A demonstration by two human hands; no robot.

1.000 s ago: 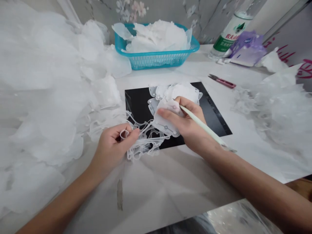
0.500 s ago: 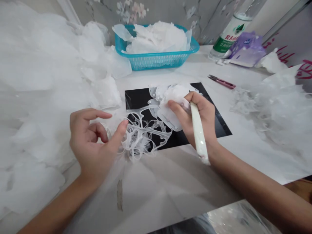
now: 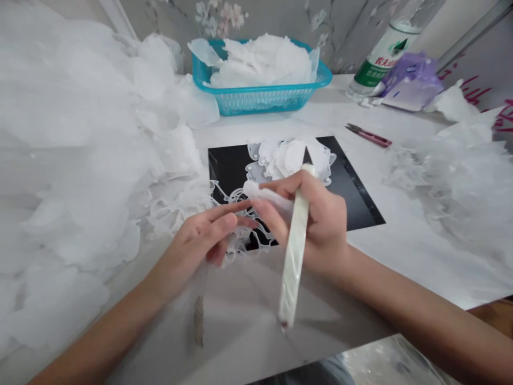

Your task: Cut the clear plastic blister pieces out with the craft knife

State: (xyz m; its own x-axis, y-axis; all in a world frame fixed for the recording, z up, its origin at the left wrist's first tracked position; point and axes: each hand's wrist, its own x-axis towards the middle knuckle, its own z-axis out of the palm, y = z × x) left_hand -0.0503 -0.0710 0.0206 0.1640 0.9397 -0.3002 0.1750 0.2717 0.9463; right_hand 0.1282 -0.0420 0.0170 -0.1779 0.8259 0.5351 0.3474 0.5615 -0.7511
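Observation:
My right hand (image 3: pixel 316 214) is closed on a craft knife (image 3: pixel 296 240); its pale handle slants toward me and its dark pointed blade faces away. The same hand pinches a thin white translucent piece (image 3: pixel 272 199) between thumb and fingers. My left hand (image 3: pixel 204 238) is open, fingers stretched toward that piece; whether they touch it I cannot tell. Below and beyond the fingers lie curly white plastic offcuts (image 3: pixel 180 208), partly on a black mat (image 3: pixel 360 198). A pile of cut white translucent pieces (image 3: pixel 284 158) rests on the mat's far part.
A large heap of white translucent sheets (image 3: pixel 80 133) fills the left. A blue basket (image 3: pixel 264 99) of white pieces stands at the back. Pink thread snips (image 3: pixel 371 137), a water bottle (image 3: pixel 380 59), a purple packet (image 3: pixel 414 80) and more offcuts (image 3: pixel 452 182) lie to the right.
My right hand has drawn back from the pile toward me, knife turned more upright. The left hand has moved right, its fingers straightened, and the stretched strip of offcuts has dropped.

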